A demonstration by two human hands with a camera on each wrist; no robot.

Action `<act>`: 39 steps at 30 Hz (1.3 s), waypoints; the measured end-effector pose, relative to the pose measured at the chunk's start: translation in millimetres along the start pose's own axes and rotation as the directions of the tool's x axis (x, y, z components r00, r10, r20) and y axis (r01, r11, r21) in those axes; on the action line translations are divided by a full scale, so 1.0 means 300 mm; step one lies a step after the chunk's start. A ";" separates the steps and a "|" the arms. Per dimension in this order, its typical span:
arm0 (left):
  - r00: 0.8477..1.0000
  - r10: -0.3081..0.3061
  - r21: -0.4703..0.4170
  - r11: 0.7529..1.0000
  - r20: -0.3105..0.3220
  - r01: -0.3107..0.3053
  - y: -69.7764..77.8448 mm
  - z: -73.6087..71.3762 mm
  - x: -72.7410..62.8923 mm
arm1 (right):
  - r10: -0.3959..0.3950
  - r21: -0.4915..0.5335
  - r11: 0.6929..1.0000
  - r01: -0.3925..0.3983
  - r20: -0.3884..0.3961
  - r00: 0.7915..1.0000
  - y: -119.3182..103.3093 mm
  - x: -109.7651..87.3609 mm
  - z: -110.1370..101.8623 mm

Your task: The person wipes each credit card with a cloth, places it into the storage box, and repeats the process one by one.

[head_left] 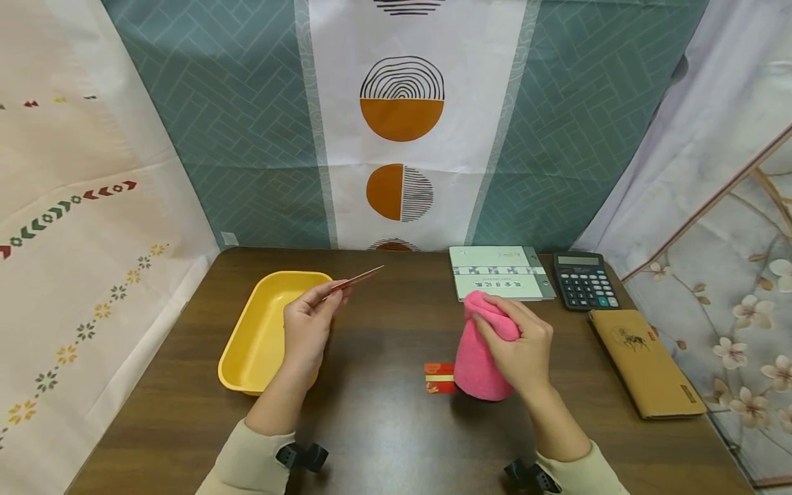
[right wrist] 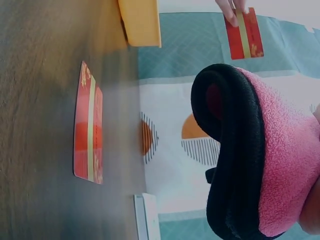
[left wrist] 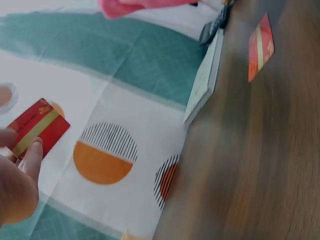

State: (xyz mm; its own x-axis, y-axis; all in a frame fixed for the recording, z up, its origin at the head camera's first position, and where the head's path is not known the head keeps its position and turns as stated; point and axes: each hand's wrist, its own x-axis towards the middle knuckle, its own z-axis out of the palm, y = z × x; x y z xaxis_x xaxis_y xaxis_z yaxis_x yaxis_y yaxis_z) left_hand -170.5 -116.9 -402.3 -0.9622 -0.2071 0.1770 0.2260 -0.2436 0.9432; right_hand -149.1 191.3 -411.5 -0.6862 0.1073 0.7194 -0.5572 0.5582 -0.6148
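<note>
My left hand pinches a red card by one end, raised above the table beside the yellow tray. The left wrist view shows a gold stripe across this held card. My right hand grips a folded, fuzzy pink cloth; a thick black edge of the cloth shows in the right wrist view. Flat on the tabletop lies a second red card with a gold stripe. In the head view the pink cloth hides its right part, while the right wrist view shows this card whole.
A yellow tray stands at the left. Toward the back right are a pale green notebook and a black calculator. Nearer on the right lies a tan notebook. Hanging fabric borders the wooden table.
</note>
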 end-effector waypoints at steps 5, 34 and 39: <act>0.999 0.020 -0.006 1.000 -0.047 -0.020 0.024 -0.052 0.016 | 0.006 0.009 1.000 -0.006 -0.003 1.000 0.007 -0.002 0.007; 0.951 -0.229 0.625 0.716 -0.209 0.310 -0.050 -0.406 0.232 | 0.049 -0.015 0.999 -0.049 0.027 0.998 0.054 -0.004 0.023; 0.945 -0.279 0.662 0.678 -0.169 0.319 -0.104 -0.413 0.235 | 0.073 -0.005 0.997 -0.072 0.050 0.996 0.055 -0.009 0.028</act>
State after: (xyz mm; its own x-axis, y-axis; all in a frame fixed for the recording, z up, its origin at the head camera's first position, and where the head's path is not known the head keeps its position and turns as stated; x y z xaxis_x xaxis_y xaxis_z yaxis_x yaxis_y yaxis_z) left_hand -226.6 -241.4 -454.2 -0.9468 -0.2885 -0.1430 -0.2539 0.3961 0.8824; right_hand -160.3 193.4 -426.3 -0.7472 0.1065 0.6560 -0.5037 0.5532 -0.6635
